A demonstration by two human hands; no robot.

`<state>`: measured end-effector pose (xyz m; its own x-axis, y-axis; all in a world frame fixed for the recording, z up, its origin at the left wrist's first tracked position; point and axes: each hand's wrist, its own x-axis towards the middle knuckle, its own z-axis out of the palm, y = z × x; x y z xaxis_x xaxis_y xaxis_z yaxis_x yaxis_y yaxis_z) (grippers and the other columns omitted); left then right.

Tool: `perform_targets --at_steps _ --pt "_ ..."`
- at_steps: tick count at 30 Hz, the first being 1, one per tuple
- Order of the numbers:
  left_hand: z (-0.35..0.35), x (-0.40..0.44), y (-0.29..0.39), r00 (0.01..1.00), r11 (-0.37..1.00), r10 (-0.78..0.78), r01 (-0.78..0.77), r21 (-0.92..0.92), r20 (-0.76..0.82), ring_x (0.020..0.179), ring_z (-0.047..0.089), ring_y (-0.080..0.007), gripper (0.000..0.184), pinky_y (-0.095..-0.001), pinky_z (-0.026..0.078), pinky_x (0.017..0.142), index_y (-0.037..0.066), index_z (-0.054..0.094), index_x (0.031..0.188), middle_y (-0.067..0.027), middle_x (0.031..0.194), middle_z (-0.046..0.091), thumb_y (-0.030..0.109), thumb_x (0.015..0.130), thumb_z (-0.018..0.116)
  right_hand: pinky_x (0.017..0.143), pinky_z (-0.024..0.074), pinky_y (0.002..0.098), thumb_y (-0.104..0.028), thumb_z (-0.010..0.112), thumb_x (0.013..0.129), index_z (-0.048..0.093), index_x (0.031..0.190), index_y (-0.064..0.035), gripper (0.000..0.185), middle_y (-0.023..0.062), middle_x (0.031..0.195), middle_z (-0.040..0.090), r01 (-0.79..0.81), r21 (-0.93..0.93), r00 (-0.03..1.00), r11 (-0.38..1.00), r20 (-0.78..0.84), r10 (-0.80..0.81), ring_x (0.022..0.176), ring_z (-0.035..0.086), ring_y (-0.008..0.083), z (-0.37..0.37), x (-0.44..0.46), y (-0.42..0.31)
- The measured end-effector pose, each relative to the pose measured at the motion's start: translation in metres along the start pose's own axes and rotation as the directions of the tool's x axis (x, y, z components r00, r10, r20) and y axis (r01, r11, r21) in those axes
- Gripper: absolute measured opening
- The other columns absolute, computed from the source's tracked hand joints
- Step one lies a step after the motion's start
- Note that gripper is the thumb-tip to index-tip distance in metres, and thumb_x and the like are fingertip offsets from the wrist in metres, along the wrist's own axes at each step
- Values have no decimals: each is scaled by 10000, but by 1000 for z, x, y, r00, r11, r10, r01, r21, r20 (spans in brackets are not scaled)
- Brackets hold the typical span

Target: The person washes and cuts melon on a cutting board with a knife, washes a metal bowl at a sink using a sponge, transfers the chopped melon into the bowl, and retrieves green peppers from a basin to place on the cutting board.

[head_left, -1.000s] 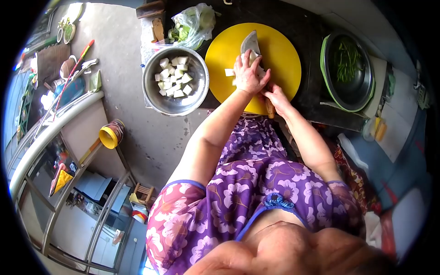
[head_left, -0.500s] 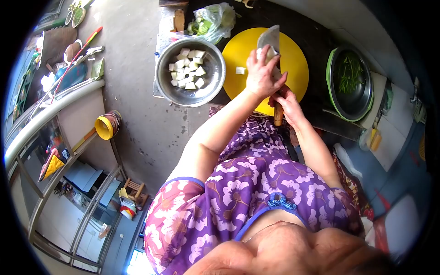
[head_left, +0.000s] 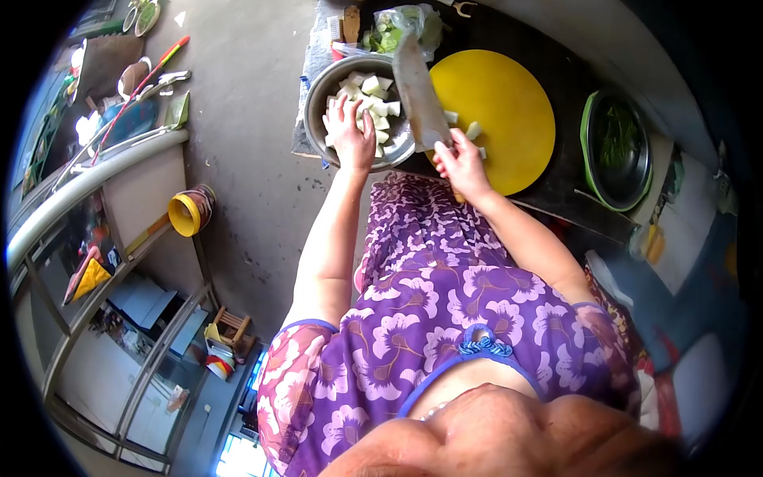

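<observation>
My left hand point(head_left: 351, 137) is over the metal bowl point(head_left: 314, 127), its spread fingers touching white vegetable cubes point(head_left: 373, 86) heaped inside. A wide-bladed knife point(head_left: 416, 91) is gripped in my right hand point(head_left: 461, 165), which is closed near the base of the blade. The blade stands tilted between the bowl's right rim and the left edge of the round yellow board point(head_left: 509, 111). A few white pieces point(head_left: 474, 130) lie on the board, close to the knife and my right hand.
Behind the bowl sits a clear plastic bag point(head_left: 429, 28) with green pieces. Off to the right, a dark basin point(head_left: 616, 171) holds long green vegetables. A yellow bucket point(head_left: 184, 215) hangs by the railing point(head_left: 95, 171) on the left.
My left hand has moved left from the board into the bowl, where the cubes are heaped higher. My right hand has brought the knife left, beside the bowl. The view has shifted.
</observation>
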<state>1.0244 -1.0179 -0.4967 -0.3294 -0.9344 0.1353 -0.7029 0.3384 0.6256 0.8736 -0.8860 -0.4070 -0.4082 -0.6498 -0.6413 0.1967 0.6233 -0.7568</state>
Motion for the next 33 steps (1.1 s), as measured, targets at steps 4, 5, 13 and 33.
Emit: perform_targets --at_steps 4,5,13,33 --pt "6 -26 68 957 825 288 -224 -519 45 1011 593 -344 335 -420 474 888 52 629 1044 -148 1114 608 -19 717 651 651 473 206 -137 597 933 543 1097 -8 215 -4 794 575 -31 20 992 999 -123 33 711 549 62 -81 -29 43" --pt "9 -34 84 882 766 431 -244 -594 193 1079 567 -347 360 -423 455 939 59 618 1087 -152 1174 584 -5 734 654 648 464 203 -151 603 932 555 1098 -29 212 -11 797 575 -56 67 978 996 -195 68 702 542 58 -97 -40 54" --pt "81 -68 106 807 913 280 -57 -403 520 1378 56 -520 869 -571 192 1116 183 390 1412 -258 1505 83 549 705 738 630 483 215 -164 581 944 550 1012 -71 119 13 782 609 -234 232 919 944 -265 293 680 581 82 -114 -83 116" --pt "34 -9 16 990 988 135 -138 67 47 1232 385 -445 296 -533 316 1041 42 553 1101 -168 1272 476 211 868 620 563 486 259 -134 601 912 562 1003 -12 157 51 697 619 191 -165 968 968 -131 -213 610 602 119 -20 -25 15"
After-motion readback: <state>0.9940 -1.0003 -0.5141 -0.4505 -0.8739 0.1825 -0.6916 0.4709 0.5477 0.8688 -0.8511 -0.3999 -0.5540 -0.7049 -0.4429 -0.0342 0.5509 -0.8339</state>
